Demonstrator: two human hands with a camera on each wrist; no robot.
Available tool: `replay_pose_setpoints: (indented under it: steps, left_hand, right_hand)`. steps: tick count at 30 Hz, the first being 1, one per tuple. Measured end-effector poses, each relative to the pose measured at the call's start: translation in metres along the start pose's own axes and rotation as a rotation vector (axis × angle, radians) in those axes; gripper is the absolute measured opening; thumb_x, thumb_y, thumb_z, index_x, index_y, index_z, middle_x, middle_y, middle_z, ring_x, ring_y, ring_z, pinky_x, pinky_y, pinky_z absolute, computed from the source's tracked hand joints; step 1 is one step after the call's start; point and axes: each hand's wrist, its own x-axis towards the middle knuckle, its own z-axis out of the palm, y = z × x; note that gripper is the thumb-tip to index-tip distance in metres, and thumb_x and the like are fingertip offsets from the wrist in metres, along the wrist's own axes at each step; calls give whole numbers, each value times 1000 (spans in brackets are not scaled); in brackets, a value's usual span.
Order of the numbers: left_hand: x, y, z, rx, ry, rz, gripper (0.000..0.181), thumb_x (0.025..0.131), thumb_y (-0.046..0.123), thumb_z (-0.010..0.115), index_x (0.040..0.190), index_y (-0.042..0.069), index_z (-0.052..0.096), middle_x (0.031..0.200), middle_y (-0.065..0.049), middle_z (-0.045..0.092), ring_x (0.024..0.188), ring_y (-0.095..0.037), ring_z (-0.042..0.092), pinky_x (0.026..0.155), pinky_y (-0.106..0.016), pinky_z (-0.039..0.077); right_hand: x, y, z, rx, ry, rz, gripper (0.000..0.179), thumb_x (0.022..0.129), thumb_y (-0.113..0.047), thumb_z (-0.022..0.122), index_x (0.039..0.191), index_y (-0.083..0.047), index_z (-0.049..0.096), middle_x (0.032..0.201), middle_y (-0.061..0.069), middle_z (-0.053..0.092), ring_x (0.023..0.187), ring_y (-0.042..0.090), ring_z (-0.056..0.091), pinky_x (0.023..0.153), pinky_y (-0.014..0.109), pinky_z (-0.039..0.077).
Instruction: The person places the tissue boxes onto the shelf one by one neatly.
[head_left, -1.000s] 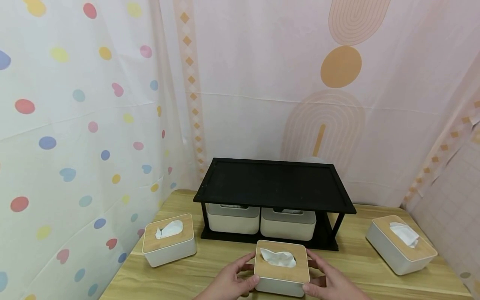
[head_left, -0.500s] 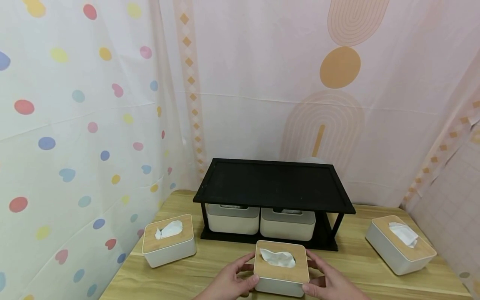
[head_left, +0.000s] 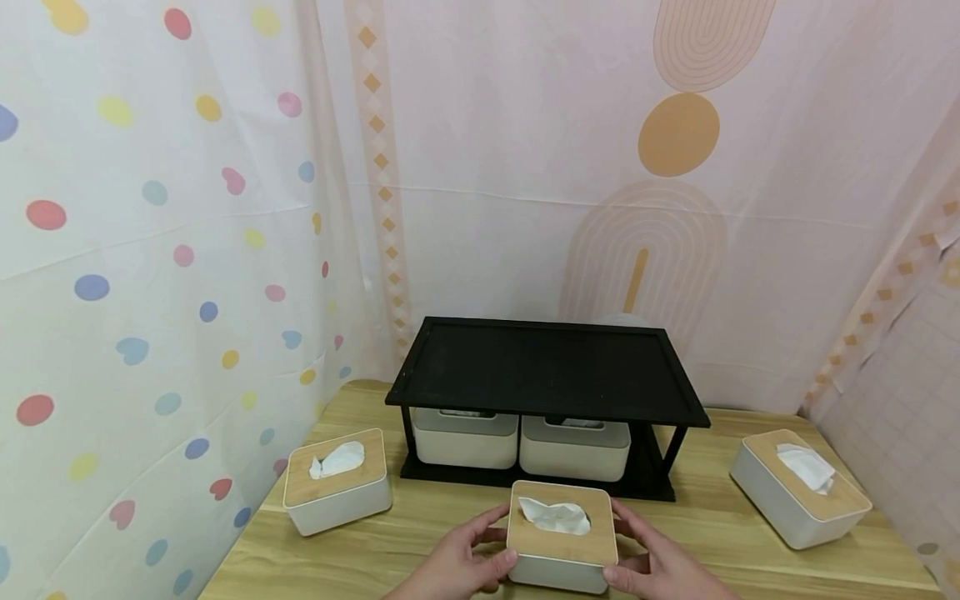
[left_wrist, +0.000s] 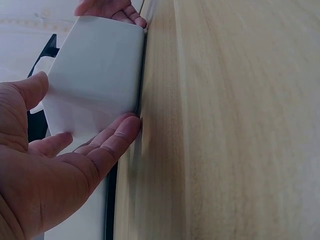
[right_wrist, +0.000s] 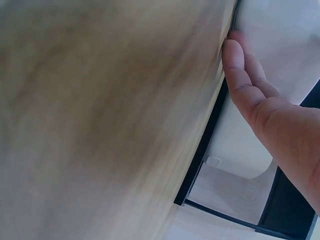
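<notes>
In the head view, a white tissue box (head_left: 558, 546) with a wood-look lid and a tissue poking out is at the front centre. My left hand (head_left: 465, 557) grips its left side, thumb at the front corner and fingers along the side. Opposite, my right hand (head_left: 660, 560) holds the right side, thumb likewise at the front corner. The left wrist view shows the box's pale wall (left_wrist: 100, 65) between the hands, left fingertips (left_wrist: 127, 127) by its lower edge, close to the tabletop. Right fingertips (right_wrist: 233, 55) sit at the box's lower edge in the right wrist view.
Behind the box stands a black rack (head_left: 547, 367); two more tissue boxes, one on the left (head_left: 467, 442) and one on the right (head_left: 576, 450), fill part of its lower shelf. Further tissue boxes rest at the table's left (head_left: 337, 483) and right (head_left: 798, 492). Patterned curtains hang around the table.
</notes>
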Motion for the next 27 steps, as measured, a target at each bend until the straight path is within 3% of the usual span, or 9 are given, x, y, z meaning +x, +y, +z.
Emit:
replay_pose_setpoints:
  steps: [9, 19, 27]
  left_hand:
    - [0, -1, -1, -15, 1, -2, 73, 106, 28, 70, 166, 4, 36, 146, -28, 61, 112, -32, 74, 89, -48, 65]
    - [1, -1, 0, -35, 16, -16, 75, 103, 26, 75, 165, 4, 38, 144, -25, 64, 110, -30, 75, 88, -46, 66]
    - [0, -1, 2, -48, 31, -18, 77, 101, 29, 77, 165, 5, 39, 143, -25, 64, 111, -33, 75, 87, -45, 66]
  right_hand:
    - [2, 1, 0, 51, -25, -32, 94, 108, -24, 66, 169, 4, 0, 161, 53, 19, 127, 44, 66, 97, 27, 61]
    - [4, -2, 0, 93, -9, 44, 95, 108, -27, 68, 169, 5, 2, 163, 50, 18, 122, 35, 70, 95, 31, 63]
    - [5, -2, 0, 95, -1, 34, 96, 107, -26, 69, 169, 5, 3, 162, 51, 19, 120, 35, 70, 93, 30, 62]
